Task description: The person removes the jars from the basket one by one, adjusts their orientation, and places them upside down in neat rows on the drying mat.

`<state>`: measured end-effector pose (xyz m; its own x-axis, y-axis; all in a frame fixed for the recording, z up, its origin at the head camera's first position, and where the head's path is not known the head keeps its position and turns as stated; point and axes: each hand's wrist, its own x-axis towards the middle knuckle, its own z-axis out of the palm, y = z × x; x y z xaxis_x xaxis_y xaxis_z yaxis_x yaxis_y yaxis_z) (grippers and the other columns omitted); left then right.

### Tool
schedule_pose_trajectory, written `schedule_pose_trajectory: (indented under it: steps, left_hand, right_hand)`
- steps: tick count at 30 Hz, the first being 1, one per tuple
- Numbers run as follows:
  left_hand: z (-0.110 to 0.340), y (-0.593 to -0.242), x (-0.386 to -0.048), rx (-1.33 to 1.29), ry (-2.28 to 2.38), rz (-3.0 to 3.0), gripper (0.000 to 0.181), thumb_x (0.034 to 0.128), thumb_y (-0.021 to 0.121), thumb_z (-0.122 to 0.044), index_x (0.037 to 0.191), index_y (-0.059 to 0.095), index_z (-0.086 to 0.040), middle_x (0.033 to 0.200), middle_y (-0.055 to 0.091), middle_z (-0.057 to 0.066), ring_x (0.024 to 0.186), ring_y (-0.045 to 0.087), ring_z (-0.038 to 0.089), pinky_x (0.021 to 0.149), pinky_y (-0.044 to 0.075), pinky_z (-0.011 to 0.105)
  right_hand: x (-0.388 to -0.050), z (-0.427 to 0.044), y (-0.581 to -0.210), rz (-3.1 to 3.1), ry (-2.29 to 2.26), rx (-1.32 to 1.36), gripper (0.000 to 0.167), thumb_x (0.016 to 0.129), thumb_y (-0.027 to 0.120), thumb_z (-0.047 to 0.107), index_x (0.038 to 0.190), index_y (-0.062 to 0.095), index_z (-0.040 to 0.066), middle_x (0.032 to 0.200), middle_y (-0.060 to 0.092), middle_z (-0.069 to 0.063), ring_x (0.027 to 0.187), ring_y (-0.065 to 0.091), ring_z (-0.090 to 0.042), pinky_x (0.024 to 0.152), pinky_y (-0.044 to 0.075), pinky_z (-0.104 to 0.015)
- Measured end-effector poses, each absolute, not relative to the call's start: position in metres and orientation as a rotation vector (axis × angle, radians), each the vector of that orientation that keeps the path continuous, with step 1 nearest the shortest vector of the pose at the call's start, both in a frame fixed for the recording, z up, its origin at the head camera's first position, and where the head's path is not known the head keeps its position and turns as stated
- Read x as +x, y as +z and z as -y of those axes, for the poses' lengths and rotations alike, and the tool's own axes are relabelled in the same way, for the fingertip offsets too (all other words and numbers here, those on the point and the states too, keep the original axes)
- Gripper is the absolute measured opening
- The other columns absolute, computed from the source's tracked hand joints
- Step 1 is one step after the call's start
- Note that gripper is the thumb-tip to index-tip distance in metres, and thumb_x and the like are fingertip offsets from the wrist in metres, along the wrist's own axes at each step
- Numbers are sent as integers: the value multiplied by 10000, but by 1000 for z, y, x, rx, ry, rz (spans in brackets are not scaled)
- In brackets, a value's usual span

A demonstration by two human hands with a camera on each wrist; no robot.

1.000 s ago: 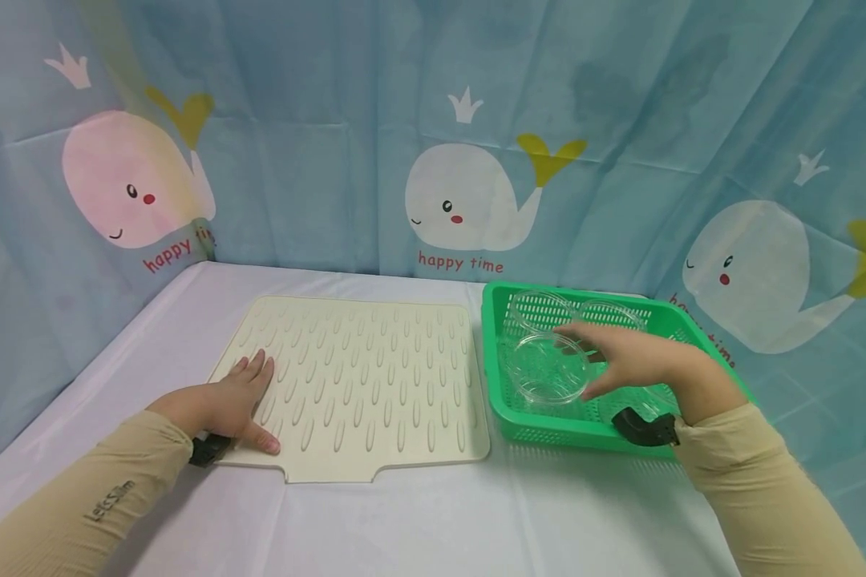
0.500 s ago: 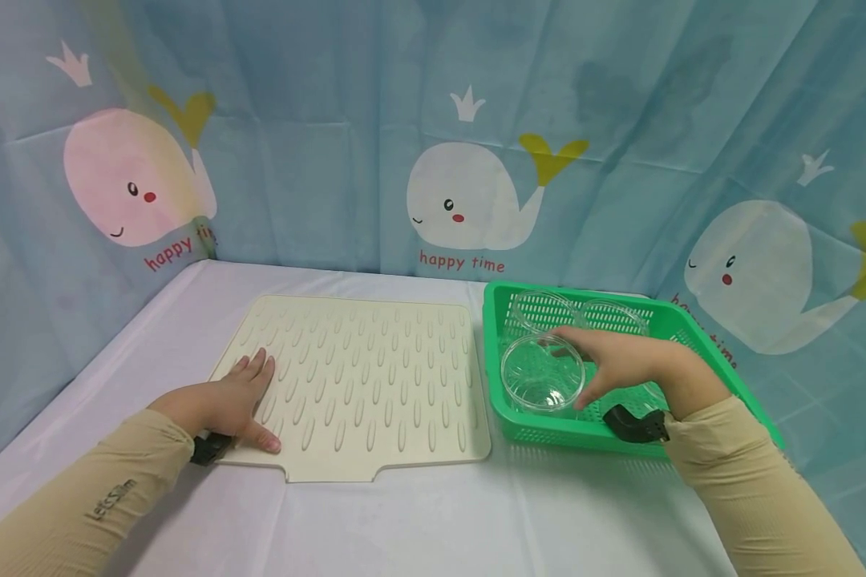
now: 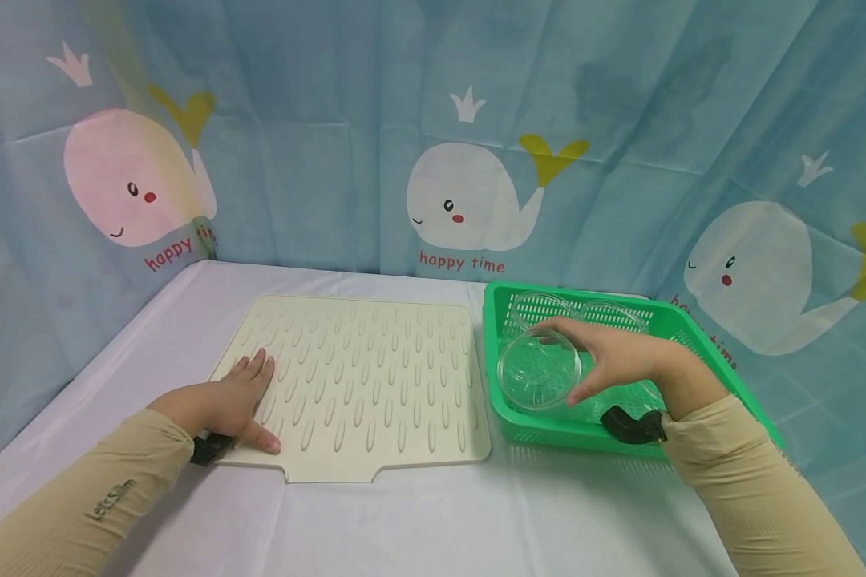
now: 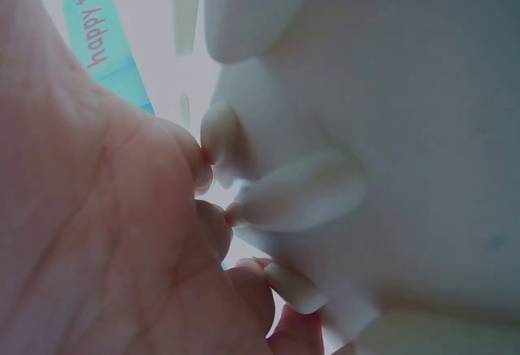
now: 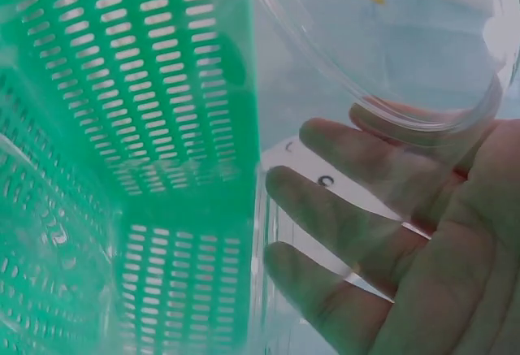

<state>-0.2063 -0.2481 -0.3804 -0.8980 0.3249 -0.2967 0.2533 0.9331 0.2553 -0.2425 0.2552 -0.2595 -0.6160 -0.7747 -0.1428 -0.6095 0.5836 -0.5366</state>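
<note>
L hand (image 3: 227, 405): lies flat on the L part of the cream board (image 3: 375, 385), fingers straight, thumb angled out to its R; just resting there, from what I see.
Cream board: under L hand & running off to its R, betw. the 2 hands; rows of raised oval bumps, 1 tab on the near edge.
R hand (image 3: 621, 357): holds 1 clear dish (image 3: 540, 370) by the edge, thumb on the near side, fingers round the far side.
Clear dish: just L of R hand, above the L part of the green basket (image 3: 548, 425); round, see-thru. Can't tell if its underside touches anything.
Green basket: below & around R hand, just R of the board; slotted walls.
Other dishes (image 3: 617, 308): at least 2 clear round ones in the basket, beyond R hand; more partly hidden behind it, exact no. unclear.
Sleeves (image 3: 758, 481): tan, on both forearms; black mount at each wrist.
Tablecloth (image 3: 433, 521): white, under board & basket.
Curtain (image 3: 317, 144): blue, past both hands, w/ 3 whales & red "happy time" txt.
</note>
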Motion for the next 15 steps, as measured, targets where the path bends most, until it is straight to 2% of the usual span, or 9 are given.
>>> schedule_pose_trajectory:
  steps: [8,15]
  left_hand:
    - [248,-378,-205,413,310,-2749,1430,466,692,-706,1370,38,189,1413,-38,404,1276,-19,571,1008,87,657]
    - [248,-378,-205,418,327,-2754,1437,467,683,-719,1370,31,188,1415,-30,403,1280,-5,567,1011,94,653]
  right_hand:
    - [-238,-251,-258,-2518,-643,-1167,866,672,815,273,1372,326,126,1375,377,23,1275,362,-223,990,345,-501]
    - [-234,-255,-254,-2577,-669,-1135,860,675,812,304,1368,322,167,1374,390,-10,1272,363,-213,949,380,-475]
